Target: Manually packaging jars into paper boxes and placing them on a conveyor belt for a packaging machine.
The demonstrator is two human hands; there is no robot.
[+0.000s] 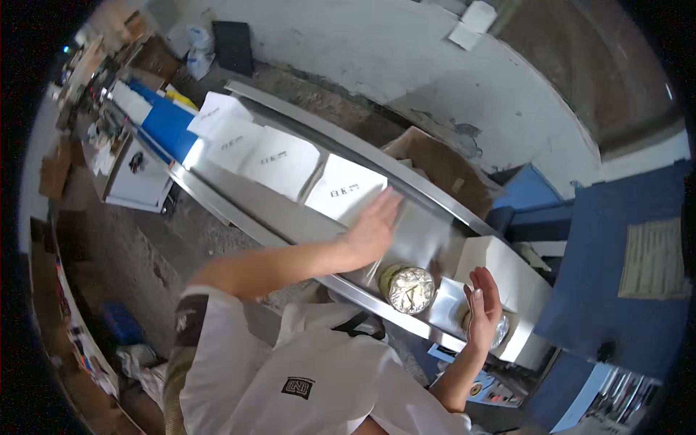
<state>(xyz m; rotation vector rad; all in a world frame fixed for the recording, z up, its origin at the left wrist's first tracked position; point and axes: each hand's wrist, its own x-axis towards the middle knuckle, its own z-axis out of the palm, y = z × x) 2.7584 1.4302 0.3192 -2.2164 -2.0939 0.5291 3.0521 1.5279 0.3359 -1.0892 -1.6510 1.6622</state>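
My left hand (371,230) reaches across a steel channel-like conveyor (290,210), fingers stretched out and slightly blurred, its fingertips against the near right side of a white printed box (346,190). Further left, several similar white boxes, among them one box (281,161), line up along the conveyor. My right hand (484,308) is raised with its fingers extended, beside a second silver-topped round container (502,330) that it partly hides. Between the hands sits a round container with a shiny foil-like top (410,290). Whether the right palm touches anything cannot be seen.
A long white block-shaped machine part (500,279) borders the conveyor's right end, beside a blue cabinet (616,246). Behind the far rail stands an open cardboard box (442,163). A blue panel (168,123) lies at the left end, near a white cabinet (134,177).
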